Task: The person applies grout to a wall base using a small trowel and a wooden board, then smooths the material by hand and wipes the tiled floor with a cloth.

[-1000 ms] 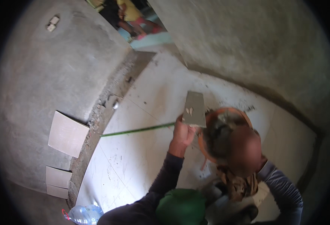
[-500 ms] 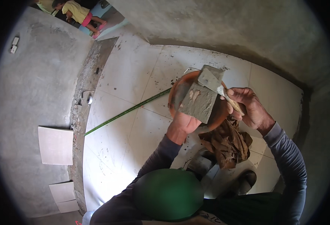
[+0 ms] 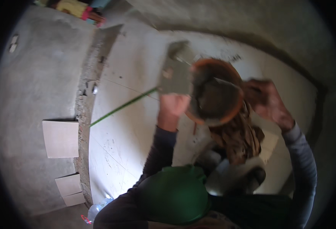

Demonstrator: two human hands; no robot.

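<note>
My left hand [image 3: 173, 105] is closed on the lower edge of a square tile piece [image 3: 172, 76], whose upper face is coated with grey mortar. Just right of it stands an orange-brown basin [image 3: 235, 72] with dark grey mortar [image 3: 215, 97] inside. My right hand [image 3: 267, 101], smeared by motion, is at the basin's right rim with its fingers closed round the handle of a trowel. The trowel's blade [image 3: 229, 84] reaches into the basin and barely stands out from the mortar.
A crumpled brown cloth or sack [image 3: 236, 141] lies below the basin. A green strip [image 3: 124, 107] crosses the white tiled floor [image 3: 118, 152]. Pale tiles [image 3: 61, 139] lean by the left wall. A clear plastic bottle [image 3: 95, 210] is at lower left. Another person [image 3: 74, 8] is at upper left.
The tile piece has moved left, away from over the basin, in my left hand. My right hand has taken the trowel off the tile and into the basin. The view has shifted slightly.
</note>
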